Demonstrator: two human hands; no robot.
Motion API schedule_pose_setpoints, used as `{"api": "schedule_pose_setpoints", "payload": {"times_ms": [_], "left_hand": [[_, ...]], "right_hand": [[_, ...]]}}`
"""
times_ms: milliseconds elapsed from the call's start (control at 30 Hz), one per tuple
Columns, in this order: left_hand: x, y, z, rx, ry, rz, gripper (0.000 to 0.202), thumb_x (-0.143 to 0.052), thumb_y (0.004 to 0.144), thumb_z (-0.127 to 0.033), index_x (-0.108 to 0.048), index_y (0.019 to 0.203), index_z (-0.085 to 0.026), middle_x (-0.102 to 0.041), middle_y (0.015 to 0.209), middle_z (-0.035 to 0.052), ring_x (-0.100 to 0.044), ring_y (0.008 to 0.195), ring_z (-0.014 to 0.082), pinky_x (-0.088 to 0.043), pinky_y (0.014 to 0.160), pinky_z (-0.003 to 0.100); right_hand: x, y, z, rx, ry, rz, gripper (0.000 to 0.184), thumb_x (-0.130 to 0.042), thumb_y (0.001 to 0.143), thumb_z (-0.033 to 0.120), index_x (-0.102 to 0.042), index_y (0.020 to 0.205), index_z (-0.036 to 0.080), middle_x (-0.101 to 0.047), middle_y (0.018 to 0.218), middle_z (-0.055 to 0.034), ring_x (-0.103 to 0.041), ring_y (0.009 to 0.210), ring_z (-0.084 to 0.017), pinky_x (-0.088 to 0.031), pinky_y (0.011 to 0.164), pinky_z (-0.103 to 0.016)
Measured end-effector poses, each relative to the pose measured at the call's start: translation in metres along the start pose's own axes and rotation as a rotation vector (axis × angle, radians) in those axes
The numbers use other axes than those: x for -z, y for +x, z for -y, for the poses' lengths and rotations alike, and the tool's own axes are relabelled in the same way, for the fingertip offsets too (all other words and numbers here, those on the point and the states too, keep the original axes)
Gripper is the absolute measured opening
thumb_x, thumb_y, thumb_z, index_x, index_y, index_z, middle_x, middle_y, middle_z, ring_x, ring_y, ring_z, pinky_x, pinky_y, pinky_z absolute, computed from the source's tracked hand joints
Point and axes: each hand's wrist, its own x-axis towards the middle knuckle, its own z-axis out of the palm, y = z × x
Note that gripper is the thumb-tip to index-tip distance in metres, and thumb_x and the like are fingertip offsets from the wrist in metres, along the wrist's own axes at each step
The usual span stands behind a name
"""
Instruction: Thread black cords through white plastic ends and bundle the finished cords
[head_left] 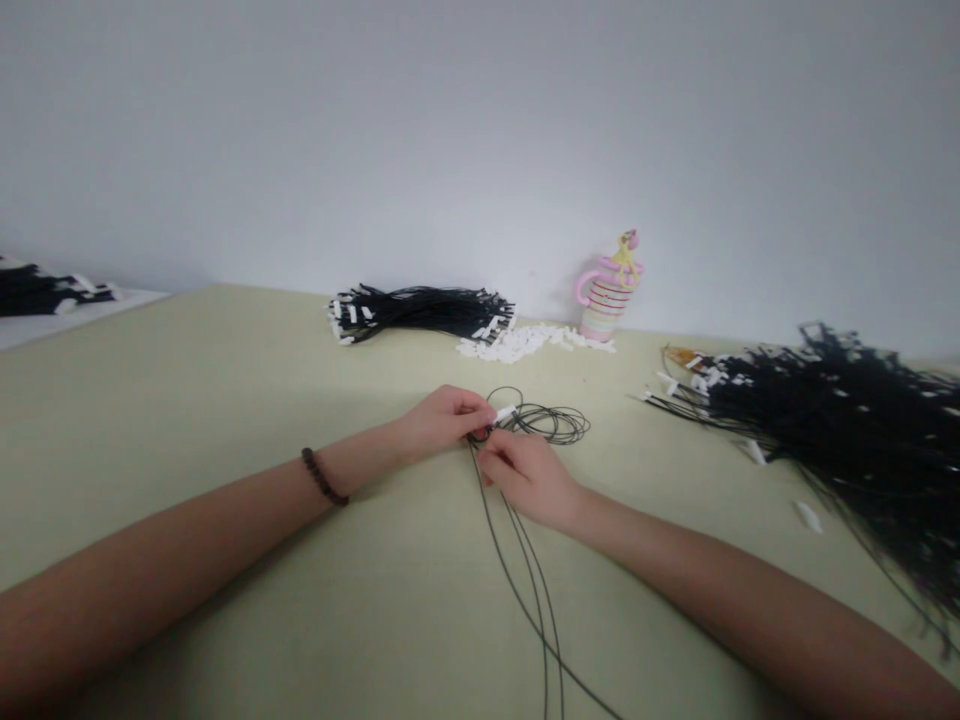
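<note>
Several thin black cords (pixel 559 425) lie in loose loops at the middle of the table, with long strands running toward the front edge. My left hand (pixel 450 415) pinches the cords at their left side, close to a small white plastic piece (pixel 505 412). A dark beaded bracelet is on that wrist. Just to the right and nearer to me, my right hand (pixel 529 475) is closed, its thumb and fingertips pinched on the cords. The fingertips of both hands nearly meet, and what lies exactly between them is partly hidden.
Along the wall lies a bundle of black cords with white ends (pixel 427 310), beside a pile of small white pieces (pixel 517 343). A pink striped mug (pixel 606 300) stands behind the pile. A large heap of black cords (pixel 840 420) covers the right side. More cords (pixel 45 290) lie far left.
</note>
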Motion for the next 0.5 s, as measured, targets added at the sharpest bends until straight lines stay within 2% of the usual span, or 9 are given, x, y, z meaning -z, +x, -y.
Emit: {"api": "schedule_pose_setpoints", "payload": {"times_ms": [133,333,433,500], "left_hand": [[-0.0007,0.0000,-0.0002,0.005,0.003,-0.008,0.028,-0.051,0.073,-0.038,-0.058,0.066,-0.012,-0.053,0.058,-0.0010,-0.045,0.055,0.0082,-0.034,0.051,0.019],[-0.0002,0.0000,0.0011,0.013,0.022,-0.008,0.029,-0.051,0.073,-0.039,-0.059,0.068,-0.012,-0.054,0.060,-0.0001,-0.046,0.055,0.0089,-0.034,0.051,0.020],[-0.0001,-0.0002,-0.0001,0.018,0.014,-0.003,0.029,-0.051,0.073,-0.039,-0.058,0.068,-0.012,-0.052,0.058,-0.0006,-0.045,0.053,0.0082,-0.033,0.049,0.019],[-0.0001,-0.0002,-0.0008,0.024,0.014,-0.001,0.030,-0.051,0.073,-0.039,-0.058,0.068,-0.011,-0.051,0.058,-0.0009,-0.044,0.053,0.0078,-0.032,0.049,0.019]], "right_hand": [[0.0022,0.0011,-0.0019,0.011,0.044,0.055,0.024,-0.041,0.080,0.020,-0.055,0.062,0.015,-0.053,0.057,0.0012,-0.046,0.055,-0.008,-0.029,0.054,-0.019],[-0.0050,0.0014,-0.0087,-0.056,0.242,0.109,0.027,-0.047,0.079,0.035,-0.056,0.065,0.014,-0.048,0.053,0.0027,-0.038,0.047,-0.006,-0.025,0.045,-0.018],[-0.0038,0.0033,-0.0100,-0.080,0.339,0.158,0.028,-0.049,0.077,0.035,-0.054,0.061,0.013,-0.046,0.051,0.0031,-0.037,0.045,-0.005,-0.026,0.043,-0.018],[0.0035,0.0048,-0.0071,-0.100,0.346,0.237,0.028,-0.049,0.077,0.034,-0.055,0.060,0.012,-0.045,0.047,0.0032,-0.037,0.043,-0.005,-0.027,0.042,-0.018]]}}
